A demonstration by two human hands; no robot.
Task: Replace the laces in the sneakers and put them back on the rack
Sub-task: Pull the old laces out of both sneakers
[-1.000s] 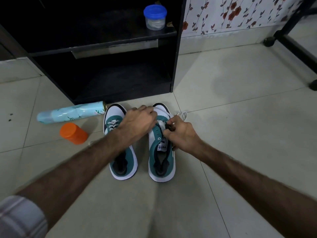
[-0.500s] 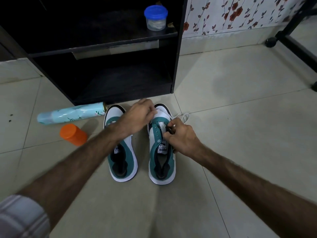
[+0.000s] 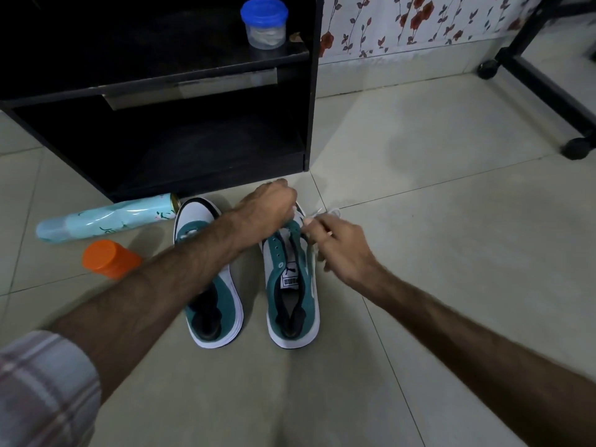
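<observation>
Two teal and white sneakers stand side by side on the tiled floor, toes toward the black rack (image 3: 308, 91). The left sneaker (image 3: 213, 304) is partly under my left forearm. My left hand (image 3: 267, 209) grips the toe end of the right sneaker (image 3: 292, 285). My right hand (image 3: 338, 245) pinches a white lace (image 3: 329, 213) just right of that shoe's upper eyelets, and a loop of the lace lies on the floor beyond my fingers. The right sneaker's lower eyelets show no lace.
A light blue spray can (image 3: 103, 217) lies on the floor left of the sneakers, with an orange-capped bottle (image 3: 108, 258) beside it. A blue-lidded jar (image 3: 264, 22) stands on the rack's upper shelf. A black wheeled frame (image 3: 548, 82) stands at the far right.
My right hand has pulled away to the right of the right sneaker with the lace. My left hand has slid forward onto the shoe's toe.
</observation>
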